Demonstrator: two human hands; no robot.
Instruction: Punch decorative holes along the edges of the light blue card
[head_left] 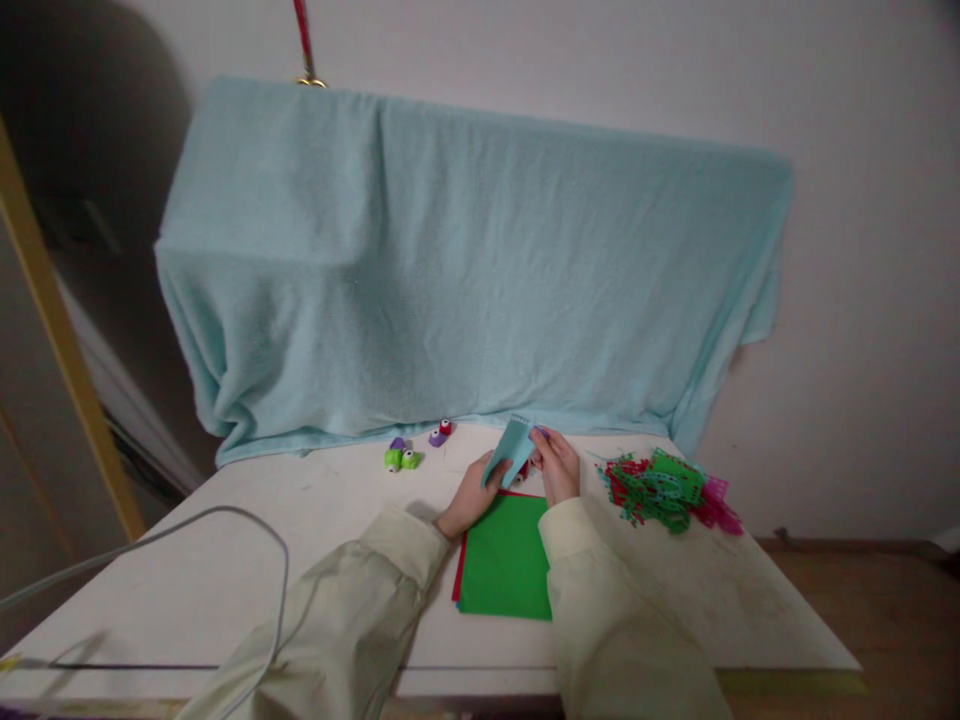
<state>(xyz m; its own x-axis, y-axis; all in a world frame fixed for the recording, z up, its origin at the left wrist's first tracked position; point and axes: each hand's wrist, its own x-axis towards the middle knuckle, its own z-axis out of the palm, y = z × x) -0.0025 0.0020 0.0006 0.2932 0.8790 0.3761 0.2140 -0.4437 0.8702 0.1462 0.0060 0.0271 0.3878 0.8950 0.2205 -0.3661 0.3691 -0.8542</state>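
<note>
A folded or curled sheet of light blue paper (pixel 517 438) is gripped in my left hand (pixel 478 492), thumb on top. Along its far edge runs a row of small punched holes. My right hand (pixel 557 468) pinches a small purple paper punch (pixel 539 432) at the paper's right edge; most of it is hidden by the fingers. Just below the blue paper, a red punch (pixel 523 473) shows partly between my hands. Under both wrists lies a stack of coloured paper, green sheet (pixel 506 560) on top, with red (pixel 457 580) sticking out at the left.
Several small punches, green (pixel 393 459), purple (pixel 436 438) and red (pixel 445 427), stand beyond my left hand. At the right lies a heap of punched paper scraps (pixel 660 490). A light blue cloth (pixel 487 260) hangs behind the white table (pixel 330 500). A grey cable (pixel 281 590) crosses my left sleeve.
</note>
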